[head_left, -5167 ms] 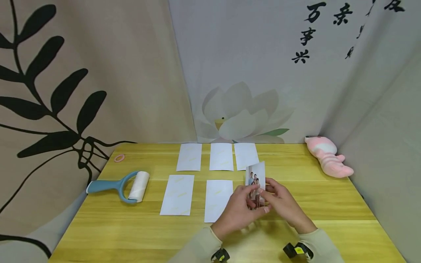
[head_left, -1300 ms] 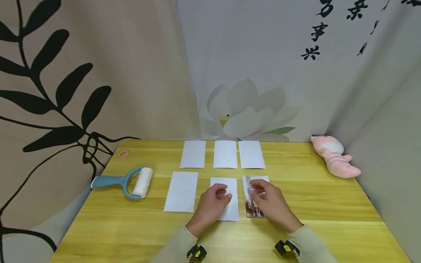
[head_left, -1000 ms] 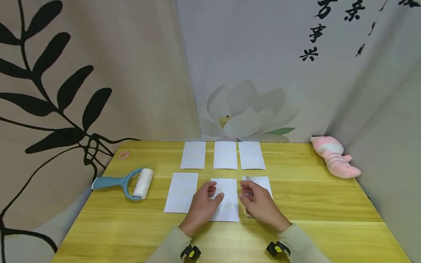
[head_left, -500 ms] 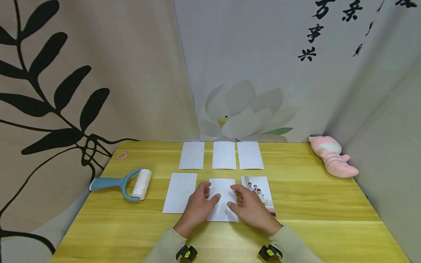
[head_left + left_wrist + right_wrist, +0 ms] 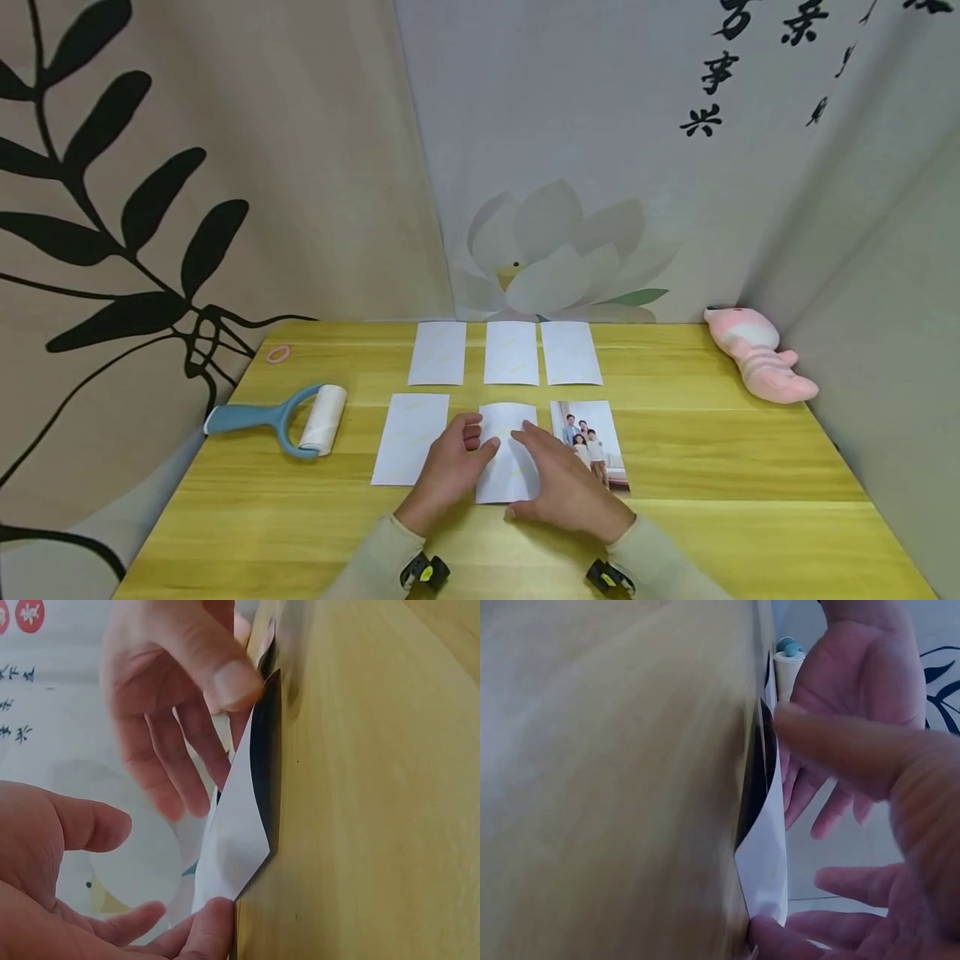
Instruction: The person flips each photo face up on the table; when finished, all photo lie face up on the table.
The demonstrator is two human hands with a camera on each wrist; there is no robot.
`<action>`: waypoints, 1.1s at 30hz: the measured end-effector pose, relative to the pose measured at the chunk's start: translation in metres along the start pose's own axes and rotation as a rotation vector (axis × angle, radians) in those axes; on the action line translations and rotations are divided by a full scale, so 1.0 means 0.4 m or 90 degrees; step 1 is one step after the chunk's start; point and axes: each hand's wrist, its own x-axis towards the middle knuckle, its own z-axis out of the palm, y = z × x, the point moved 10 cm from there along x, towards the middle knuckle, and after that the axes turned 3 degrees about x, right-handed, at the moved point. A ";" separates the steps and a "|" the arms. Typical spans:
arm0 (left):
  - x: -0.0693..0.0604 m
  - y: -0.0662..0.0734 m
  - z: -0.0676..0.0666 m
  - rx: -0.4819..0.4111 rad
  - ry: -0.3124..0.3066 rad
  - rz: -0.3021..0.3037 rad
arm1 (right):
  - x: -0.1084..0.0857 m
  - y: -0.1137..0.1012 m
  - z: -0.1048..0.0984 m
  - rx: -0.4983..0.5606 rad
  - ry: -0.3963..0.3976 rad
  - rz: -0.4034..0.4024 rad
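Note:
Face down in the middle of the front row lies a white photo print (image 5: 508, 467), its surface bowed up off the wood and its underside dark in both wrist views. My left hand (image 5: 447, 467) is at its left edge, fingertips touching it and thumb held apart. At the right edge is my right hand (image 5: 570, 483), with fingers on the print's side and thumb spread toward the near corner; the right wrist view shows fingertips (image 5: 772, 937) against the edge. To the right lies a face-up family photo (image 5: 592, 442), partly covered by the right hand.
Another white print (image 5: 408, 442) lies to the left. Behind are a left print (image 5: 437, 354), a middle print (image 5: 512, 354) and a right print (image 5: 572, 354). A blue lint roller (image 5: 277, 421), a pink ring (image 5: 278, 354) and a pink plush toy (image 5: 757, 354) stay near the table's sides.
Several seconds ago both hands held the family photo; it now lies face up at front right. The hands moved left to the middle print, which has begun to bow up.

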 end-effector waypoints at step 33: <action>-0.010 -0.044 0.046 -0.282 -0.097 -0.053 | -0.004 -0.009 0.007 0.006 -0.044 -0.014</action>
